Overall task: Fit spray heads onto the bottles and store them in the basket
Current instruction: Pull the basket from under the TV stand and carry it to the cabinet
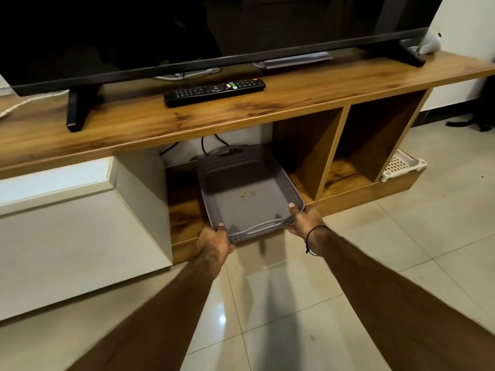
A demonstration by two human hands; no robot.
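**Both my hands hold an empty grey basket at the mouth of a TV stand cubby**

Everything here is placed relative to the grey basket (249,188), which sits half inside the open lower shelf of a wooden TV stand (267,108).

Left of the basket is a smooth white cabinet front (67,223). My left hand (214,243) grips the basket's near left corner, thumb over the rim and fingers curled underneath, so it takes half the weight.

The basket itself is shallow, rectangular, matte plastic with perforated walls and rounded corners. Nothing is in it but a small stain on its floor. I judge I'm holding it level at both corners to slide it cleanly past the shelf edge.

Above the basket, on the glossy wood-grain tabletop, lies a black remote (214,91) below a dark television (187,36).

My right hand (305,219) grips the near right corner the same way, a black cord round the wrist.

Right of the basket are two bare wooden cubbies, then a white lattice basket (401,166) on the tiled floor.

No bottles or spray heads are visible.
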